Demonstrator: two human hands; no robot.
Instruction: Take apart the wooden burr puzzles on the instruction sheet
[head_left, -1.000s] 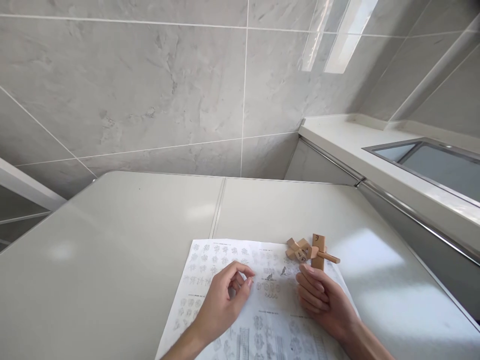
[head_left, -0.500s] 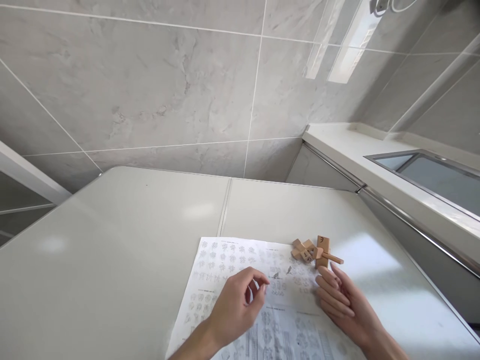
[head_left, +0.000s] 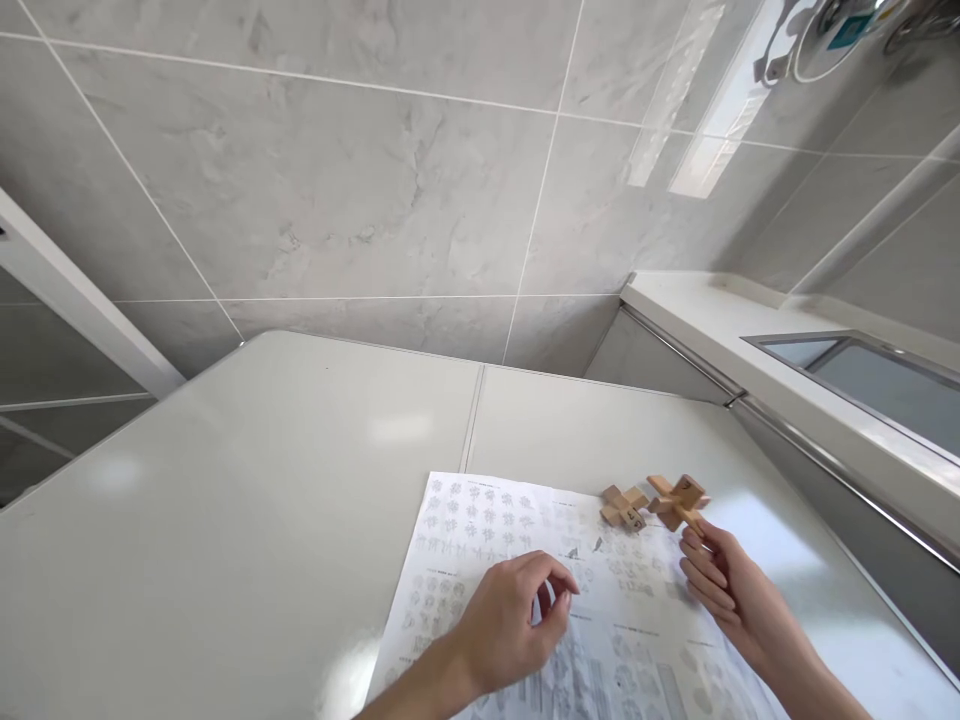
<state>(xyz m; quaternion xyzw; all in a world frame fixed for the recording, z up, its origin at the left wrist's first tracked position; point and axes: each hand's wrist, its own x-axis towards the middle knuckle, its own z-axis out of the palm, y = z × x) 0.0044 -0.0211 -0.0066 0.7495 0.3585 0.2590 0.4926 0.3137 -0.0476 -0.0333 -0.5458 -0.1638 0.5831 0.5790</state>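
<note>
A printed sheet of puzzle diagrams [head_left: 487, 515] lies on the pale table [head_left: 262, 480]. Two wooden puzzle pieces sit at the sheet's far right corner: a small notched cluster [head_left: 624, 507] and a cross-shaped assembly [head_left: 679, 498] beside it. My right hand [head_left: 724, 585] rests on the sheet with its fingers stretched out. Its topmost fingertip touches the near side of the cross-shaped assembly. My left hand [head_left: 517, 620] lies on the middle of the sheet, fingers curled loosely toward the thumb, with nothing visible in them.
A grey tiled wall [head_left: 337, 200] stands behind the table. To the right a white counter [head_left: 712, 320] holds a sunken steel sink [head_left: 877, 380], with a gap between it and the table. A seam [head_left: 472, 420] divides the tabletop. Hooks hang at the top right.
The upright wooden assembly has tipped over and now lies further right. My right hand has opened out and followed it. The view has tilted up and shifted left; the left hand keeps its curl.
</note>
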